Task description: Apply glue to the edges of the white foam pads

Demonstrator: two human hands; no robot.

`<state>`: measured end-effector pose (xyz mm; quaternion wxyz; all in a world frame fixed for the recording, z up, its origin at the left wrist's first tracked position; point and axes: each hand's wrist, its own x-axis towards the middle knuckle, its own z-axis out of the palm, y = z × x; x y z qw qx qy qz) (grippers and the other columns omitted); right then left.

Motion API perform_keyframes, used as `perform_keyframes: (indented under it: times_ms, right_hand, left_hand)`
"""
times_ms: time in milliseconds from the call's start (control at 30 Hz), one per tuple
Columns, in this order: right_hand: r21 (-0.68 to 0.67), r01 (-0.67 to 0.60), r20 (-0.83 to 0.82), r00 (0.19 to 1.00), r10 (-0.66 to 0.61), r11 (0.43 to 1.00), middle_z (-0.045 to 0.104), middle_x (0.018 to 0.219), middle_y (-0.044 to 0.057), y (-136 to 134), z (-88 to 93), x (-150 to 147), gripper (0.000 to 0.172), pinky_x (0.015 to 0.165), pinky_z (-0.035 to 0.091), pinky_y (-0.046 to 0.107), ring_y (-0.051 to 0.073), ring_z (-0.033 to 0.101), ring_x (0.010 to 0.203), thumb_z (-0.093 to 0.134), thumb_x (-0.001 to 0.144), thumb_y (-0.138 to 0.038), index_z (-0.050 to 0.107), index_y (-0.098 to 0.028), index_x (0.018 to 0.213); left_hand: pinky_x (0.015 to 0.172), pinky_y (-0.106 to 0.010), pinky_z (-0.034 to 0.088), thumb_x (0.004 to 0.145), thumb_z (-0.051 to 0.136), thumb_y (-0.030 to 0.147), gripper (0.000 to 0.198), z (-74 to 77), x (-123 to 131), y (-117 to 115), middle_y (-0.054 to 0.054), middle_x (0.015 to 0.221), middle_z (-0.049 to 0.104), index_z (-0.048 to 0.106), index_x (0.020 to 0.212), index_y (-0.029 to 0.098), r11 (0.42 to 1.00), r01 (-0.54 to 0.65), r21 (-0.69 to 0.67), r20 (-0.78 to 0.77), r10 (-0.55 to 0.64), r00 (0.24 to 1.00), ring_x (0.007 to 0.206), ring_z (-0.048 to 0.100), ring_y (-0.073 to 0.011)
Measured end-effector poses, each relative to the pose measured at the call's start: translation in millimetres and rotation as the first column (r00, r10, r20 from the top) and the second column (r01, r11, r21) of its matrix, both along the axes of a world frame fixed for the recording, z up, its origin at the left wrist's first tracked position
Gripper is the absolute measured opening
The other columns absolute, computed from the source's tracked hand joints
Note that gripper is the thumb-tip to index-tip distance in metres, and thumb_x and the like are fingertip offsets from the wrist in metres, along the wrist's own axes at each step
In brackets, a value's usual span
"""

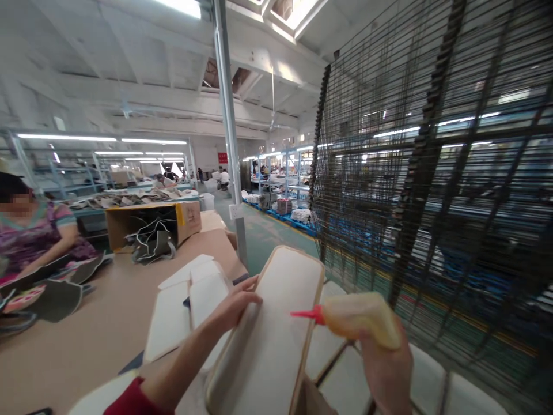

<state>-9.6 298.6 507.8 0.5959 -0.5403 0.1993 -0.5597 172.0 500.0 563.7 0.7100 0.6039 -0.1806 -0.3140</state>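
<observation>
My left hand (242, 302) grips the left edge of a long white panel (280, 311) with rounded corners and a tan rim, its thumb lying on the white face. The panel is tilted up in front of me. In my right hand (386, 357) is a yellowish squeeze bottle (360, 317) with a red nozzle, held on its side. The nozzle tip points left over the panel's face; whether it touches, I cannot tell. More white panels (166, 320) lie on the table to the left, and others (348, 374) lie below and to the right.
A tall wire rack (371, 144) stands close on the right. On the brown table (116, 305), an open cardboard box (188, 222) holds dark pieces with white cord. A co-worker (43, 230) sits at the left with dark fabric pieces. A metal post (227, 115) rises beyond the table.
</observation>
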Motion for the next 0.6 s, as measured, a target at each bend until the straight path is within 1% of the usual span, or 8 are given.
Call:
perform_keyframes:
  times_ms: [100, 200, 267, 333, 400, 467, 533, 600]
  right_hand:
    - [-0.020, 0.090, -0.040, 0.995, -0.091, 0.996, 0.064, 0.103, 0.010, 8.3, 4.8, -6.3, 0.076, 0.079, 0.051, 0.038, 0.028, 0.061, 0.090, 0.081, 0.059, -0.054, 0.055, -0.016, 0.119]
    - [0.005, 0.008, -0.090, 0.996, -0.008, 1.000, 0.067, 0.100, 0.011, 48.1, -13.7, -22.8, 0.074, 0.074, 0.054, 0.038, 0.030, 0.064, 0.087, 0.081, 0.059, -0.057, 0.058, -0.016, 0.115]
    - [0.060, -0.199, 0.002, 0.980, 0.199, 0.978, 0.067, 0.106, 0.011, 73.6, -22.7, -30.8, 0.077, 0.075, 0.055, 0.038, 0.030, 0.064, 0.091, 0.077, 0.061, -0.064, 0.057, -0.020, 0.120]
    - [0.002, -0.121, 0.049, 0.991, 0.121, 0.993, 0.067, 0.105, 0.009, 81.2, -21.2, -34.7, 0.073, 0.073, 0.056, 0.037, 0.030, 0.065, 0.091, 0.081, 0.061, -0.057, 0.057, -0.021, 0.120]
    - [-0.023, 0.022, 0.052, 0.998, -0.021, 0.999, 0.065, 0.110, 0.008, 72.5, -14.1, -40.6, 0.068, 0.084, 0.053, 0.036, 0.028, 0.063, 0.100, 0.082, 0.064, -0.048, 0.056, -0.021, 0.121]
    - [-0.030, 0.087, 0.043, 0.995, -0.086, 0.996, 0.065, 0.111, 0.008, 59.9, -11.2, -52.6, 0.067, 0.087, 0.052, 0.036, 0.027, 0.062, 0.101, 0.083, 0.064, -0.041, 0.056, -0.021, 0.121]
    - [-0.032, 0.069, 0.034, 0.997, -0.068, 0.997, 0.067, 0.106, 0.009, 50.0, -17.7, -70.9, 0.066, 0.079, 0.056, 0.036, 0.028, 0.065, 0.093, 0.084, 0.060, -0.041, 0.059, -0.020, 0.118]
    - [0.056, 0.110, 0.049, 0.992, -0.112, 0.992, 0.069, 0.099, 0.010, 36.2, -30.7, -97.0, 0.066, 0.070, 0.057, 0.035, 0.028, 0.067, 0.084, 0.087, 0.055, -0.041, 0.063, -0.018, 0.112]
  left_hand:
    - [0.069, -0.029, 0.054, 0.054, 0.061, 0.009, 0.076, 2.5, -1.8, 9.1, -0.001, 0.091, 0.076, 0.059, 0.129, 0.023, 0.999, 0.020, 0.026, -0.040, -0.019, 0.999, 0.078, 0.069, -0.0222]
    - [0.066, -0.029, 0.054, 0.053, 0.063, 0.010, 0.084, -1.3, -1.3, 15.2, -0.002, 0.090, 0.076, 0.051, 0.136, 0.020, 0.998, -0.012, 0.070, -0.063, 0.017, 0.998, 0.075, 0.070, -0.0227]
    - [0.067, -0.028, 0.054, 0.055, 0.065, 0.011, 0.086, -8.4, -0.1, 14.9, -0.003, 0.092, 0.076, 0.047, 0.139, 0.018, 0.992, -0.044, 0.120, -0.066, 0.052, 0.996, 0.076, 0.070, -0.0224]
    - [0.069, -0.027, 0.054, 0.057, 0.067, 0.012, 0.086, -16.6, -1.2, 8.1, -0.004, 0.097, 0.075, 0.045, 0.140, 0.018, 0.982, -0.051, 0.182, -0.075, 0.065, 0.995, 0.080, 0.070, -0.0219]
    - [0.069, -0.027, 0.055, 0.059, 0.068, 0.011, 0.086, -23.3, -7.5, -6.0, -0.003, 0.099, 0.075, 0.044, 0.141, 0.020, 0.973, 0.004, 0.230, -0.095, 0.019, 0.995, 0.081, 0.070, -0.0217]
    - [0.068, -0.028, 0.056, 0.062, 0.066, 0.010, 0.084, -28.3, -17.5, -26.5, -0.003, 0.095, 0.076, 0.042, 0.142, 0.020, 0.963, 0.060, 0.261, -0.109, -0.032, 0.994, 0.077, 0.071, -0.0217]
    - [0.064, -0.028, 0.055, 0.065, 0.063, 0.007, 0.081, -33.5, -26.5, -52.9, -0.002, 0.087, 0.076, 0.041, 0.142, 0.020, 0.958, 0.078, 0.277, -0.103, -0.051, 0.993, 0.070, 0.070, -0.0212]
    - [0.061, -0.027, 0.054, 0.067, 0.062, 0.006, 0.080, -41.6, -31.6, -85.2, -0.001, 0.082, 0.075, 0.041, 0.143, 0.020, 0.959, 0.062, 0.275, -0.062, -0.047, 0.997, 0.065, 0.069, -0.0196]
